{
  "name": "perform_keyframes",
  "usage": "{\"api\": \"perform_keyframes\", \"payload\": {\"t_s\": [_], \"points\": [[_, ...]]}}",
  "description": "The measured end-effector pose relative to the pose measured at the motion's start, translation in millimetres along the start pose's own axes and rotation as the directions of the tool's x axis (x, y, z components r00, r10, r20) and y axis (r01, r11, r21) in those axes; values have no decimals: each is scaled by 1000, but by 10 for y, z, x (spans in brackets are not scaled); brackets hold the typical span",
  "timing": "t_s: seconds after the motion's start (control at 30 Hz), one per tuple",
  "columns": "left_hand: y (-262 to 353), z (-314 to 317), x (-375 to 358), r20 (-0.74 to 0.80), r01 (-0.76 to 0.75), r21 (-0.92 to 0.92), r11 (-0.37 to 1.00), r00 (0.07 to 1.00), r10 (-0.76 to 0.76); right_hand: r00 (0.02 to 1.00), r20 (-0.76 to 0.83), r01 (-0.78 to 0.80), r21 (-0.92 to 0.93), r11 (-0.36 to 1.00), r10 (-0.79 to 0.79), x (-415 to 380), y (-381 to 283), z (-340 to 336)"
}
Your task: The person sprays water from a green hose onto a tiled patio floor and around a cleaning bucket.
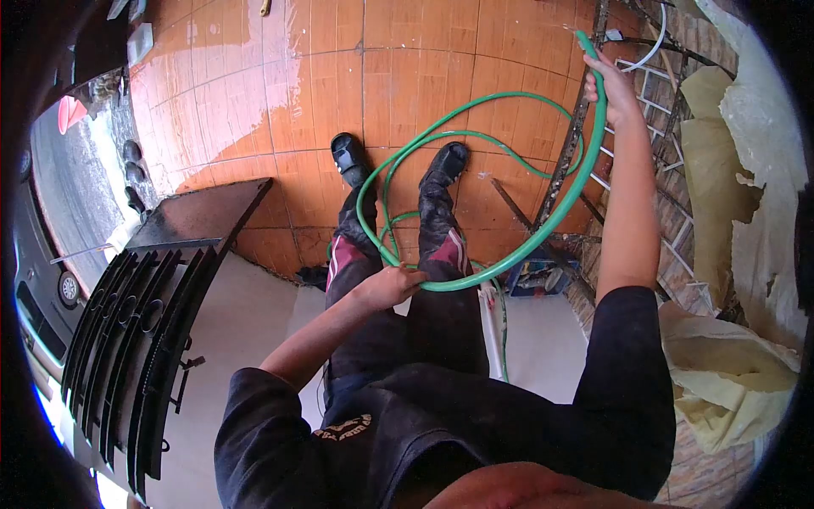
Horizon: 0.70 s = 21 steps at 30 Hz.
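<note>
Holding the green hose (529, 244) in front of the lap, the left hand (392, 288) has its fingers (413, 276) closed around it. From there the thick length bows outward and up to the right hand (612, 88), which is raised at arm's reach. Its fingers (593, 78) are wrapped around the hose a little short of the open end, which projects just beyond the grip.

The wearer has a black T-shirt (475, 416) with pale lettering on it, and dark trousers (441, 327) with red and white panels. Thinner loops of the hose lie on the orange tiled floor (331, 93), around and beside the dark shoes (348, 159). A blue crate (540, 278) with mixed contents, too small to identify, stands near the right leg.

To the left is a black slatted metal panel (136, 339). To the right are a rusty metal bar (561, 161), pale lattice work and torn yellowish sheeting (712, 161). Farther forward, part of the floor has a glossy, wet-looking patch. Beyond the panel, at far left, are a pink container (71, 114) and a grey vehicle (38, 293) outside.
</note>
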State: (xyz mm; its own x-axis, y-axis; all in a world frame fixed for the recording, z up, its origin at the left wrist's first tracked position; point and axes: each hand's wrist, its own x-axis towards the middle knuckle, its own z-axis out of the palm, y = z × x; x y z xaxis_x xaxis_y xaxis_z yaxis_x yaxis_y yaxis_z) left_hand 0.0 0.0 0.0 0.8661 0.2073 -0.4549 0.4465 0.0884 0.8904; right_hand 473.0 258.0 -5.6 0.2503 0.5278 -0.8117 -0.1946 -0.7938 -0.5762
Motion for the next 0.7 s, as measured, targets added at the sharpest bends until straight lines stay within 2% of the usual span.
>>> {"api": "perform_keyframes", "payload": {"t_s": [0.07, 0.1, 0.17, 0.2, 0.23, 0.3, 0.37, 0.43, 0.5, 0.57, 0.6, 0.63, 0.67, 0.7], "points": [[0, -76, -71, 22, 17, -54, 998, 1000, -16, 998, -7, 60, 128, 990, -60, 65, 64, -47], [-35, -75, -118, 28, 17, -58, 998, 999, -16, 998, -11, 55, 129, 990, -54, 23, 108, -67], [-120, -158, -208, -14, 62, 19, 998, 998, -62, 995, 64, 56, 216, 975, -71, -92, 132, -105], [-116, -223, -253, -41, 35, 58, 998, 999, -33, 996, 60, 58, 217, 974, -73, -113, 153, -108], [-149, -285, -318, -39, 35, 60, 998, 999, -33, 996, 4, 85, 214, 973, -88, -118, 195, -102], [-209, -402, -427, -4, 42, 199, 979, 999, -42, 993, -54, 116, 209, 971, -107, -92, 289, -148], [-34, -650, -519, -37, 79, 166, 983, 997, -73, 997, -81, 12, 259, 966, 10, -9, 404, -303], [-71, -802, -649, -135, 74, 225, 972, 990, -44, 997, -68, 37, 262, 964, -20, -109, 455, -256], [-96, -962, -723, -157, 45, 245, 968, 988, -6, 985, -164, 107, 308, 945, -58, -144, 519, -185], [-94, -1150, -776, -102, 178, 242, 954, 982, -157, 989, -139, 103, 346, 933, -57, -85, 653, -221], [-93, -1215, -802, -170, 184, 259, 948, 975, -143, 986, -135, 143, 365, 920, -100, -114, 691, -182], [-136, -1255, -815, -172, 193, 266, 944, 974, -150, 981, -132, 183, 385, 905, -142, -142, 724, -150], [-221, -1287, -807, -275, 237, 294, 926, 949, -156, 969, -200, 210, 381, 900, -142, -145, 753, -100], [-292, -1326, -790, -372, 282, 317, 906, 915, -154, 970, -197, 212, 391, 896, -143, -154, 777, -49]]}}
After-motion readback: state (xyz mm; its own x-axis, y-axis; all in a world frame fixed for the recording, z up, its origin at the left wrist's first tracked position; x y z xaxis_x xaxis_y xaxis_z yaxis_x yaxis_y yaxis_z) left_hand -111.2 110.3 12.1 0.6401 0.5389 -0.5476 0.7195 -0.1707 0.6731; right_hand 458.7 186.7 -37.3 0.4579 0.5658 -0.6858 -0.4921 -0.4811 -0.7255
